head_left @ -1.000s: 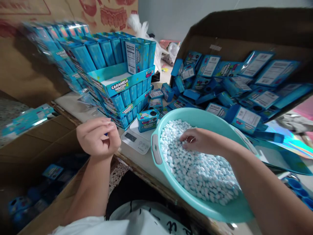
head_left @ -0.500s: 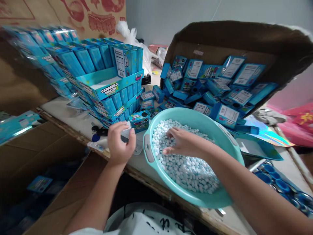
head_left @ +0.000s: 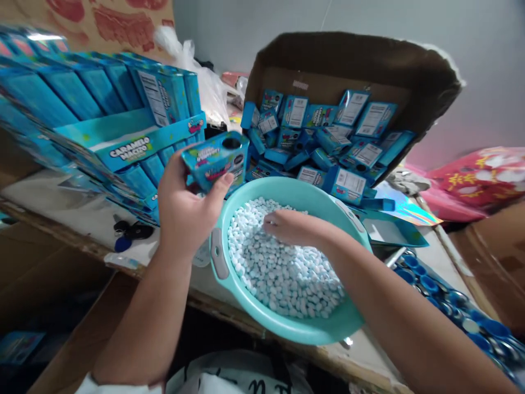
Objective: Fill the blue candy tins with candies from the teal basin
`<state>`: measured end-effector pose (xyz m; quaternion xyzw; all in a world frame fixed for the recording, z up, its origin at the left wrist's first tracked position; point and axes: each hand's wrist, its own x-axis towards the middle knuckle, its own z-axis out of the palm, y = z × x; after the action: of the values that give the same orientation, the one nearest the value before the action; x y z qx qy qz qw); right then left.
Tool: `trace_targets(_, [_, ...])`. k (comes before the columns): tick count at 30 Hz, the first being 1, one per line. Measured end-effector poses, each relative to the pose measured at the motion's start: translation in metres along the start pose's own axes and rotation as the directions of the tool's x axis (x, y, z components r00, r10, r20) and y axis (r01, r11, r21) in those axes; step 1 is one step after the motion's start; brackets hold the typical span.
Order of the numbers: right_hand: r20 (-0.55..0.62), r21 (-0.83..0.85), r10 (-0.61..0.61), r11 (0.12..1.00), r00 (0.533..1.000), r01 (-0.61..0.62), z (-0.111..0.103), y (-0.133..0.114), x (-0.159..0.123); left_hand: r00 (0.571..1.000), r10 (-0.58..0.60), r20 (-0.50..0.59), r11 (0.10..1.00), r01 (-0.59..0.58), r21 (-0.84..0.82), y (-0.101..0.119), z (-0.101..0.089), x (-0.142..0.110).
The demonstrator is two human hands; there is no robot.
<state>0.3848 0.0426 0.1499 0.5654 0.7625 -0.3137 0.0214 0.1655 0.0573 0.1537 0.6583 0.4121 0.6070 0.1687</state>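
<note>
My left hand grips a small blue candy box, thumb across its near face and fingers behind. The box is tilted, and a dark round hole shows in its top. The teal plastic basin has grey grips and holds a heap of small white and pale blue candies. Within the basin my right hand is closed, its fingers curled down among the candies; the fingertips are partly hidden.
Stacked display trays of blue boxes rise at left. Behind the basin, a tipped carton spills many blue boxes. Keys lie near the table's front edge. Blue-and-silver round pieces and a flat teal tray are at right.
My left hand has taken hold of the candy box beside the basin and lifted it. My right hand's fingers have closed in the candies. The view has shifted to the right.
</note>
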Motion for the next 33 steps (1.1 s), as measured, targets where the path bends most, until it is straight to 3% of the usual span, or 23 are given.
trace_targets(2, [-0.125,0.18,0.078,0.982,0.989,-0.055,-0.013,0.012,-0.001,0.999,0.005,0.038,0.995,-0.001,-0.097,0.011,0.021,0.007])
trace_targets(3, [-0.233,0.359,0.132,0.932,0.964,-0.041,-0.02,0.017,-0.002,0.997,-0.018,0.078,0.992,0.028,-0.125,0.013,0.03,0.008])
trace_targets(5, [-0.439,0.702,0.276,0.699,0.855,0.135,-0.033,0.024,-0.004,0.961,-0.099,0.258,0.985,0.133,-0.115,0.011,0.045,0.006])
trace_targets(6, [-0.502,0.786,0.337,0.561,0.797,0.258,-0.039,0.025,-0.006,0.922,-0.144,0.36,0.98,0.183,-0.077,0.009,0.049,0.004])
trace_targets(8, [-0.563,0.822,0.38,0.354,0.734,0.447,-0.047,0.023,-0.007,0.801,-0.202,0.563,0.973,0.23,0.022,0.004,0.052,0.001])
trace_targets(10, [-0.563,0.826,0.354,0.211,0.747,0.522,-0.049,0.016,-0.007,0.696,-0.198,0.69,0.976,0.207,0.071,0.0,0.05,-0.001])
trace_targets(11, [-0.554,0.828,0.339,0.136,0.76,0.543,-0.048,0.012,-0.006,0.666,-0.186,0.722,0.978,0.194,0.073,-0.001,0.049,-0.001])
trace_targets(14, [-0.534,0.836,0.293,0.042,0.793,0.547,-0.039,-0.001,-0.001,0.628,-0.173,0.758,0.978,0.2,0.057,-0.002,0.046,0.0])
trace_targets(17, [-0.553,0.829,0.266,0.083,0.79,0.553,-0.03,-0.007,0.002,0.615,-0.171,0.77,0.977,0.207,0.052,0.0,0.045,0.002])
trace_targets(22, [-0.577,0.808,0.21,0.292,0.789,0.512,-0.022,-0.007,0.004,0.594,-0.184,0.783,0.981,0.161,0.109,0.002,0.043,0.002])
trace_targets(27, [-0.594,0.699,0.16,0.588,0.788,0.408,-0.021,-0.007,0.002,0.667,-0.178,0.723,0.982,0.168,0.087,0.001,0.044,-0.001])
trace_targets(30, [-0.628,0.571,0.109,0.737,0.77,0.361,-0.021,-0.007,-0.003,0.722,-0.221,0.655,0.961,0.275,0.022,-0.002,0.044,-0.003])
trace_targets(33, [-0.606,0.426,-0.028,0.833,0.795,0.354,-0.021,-0.009,-0.011,0.766,-0.28,0.578,0.929,0.369,-0.039,-0.006,0.043,-0.005])
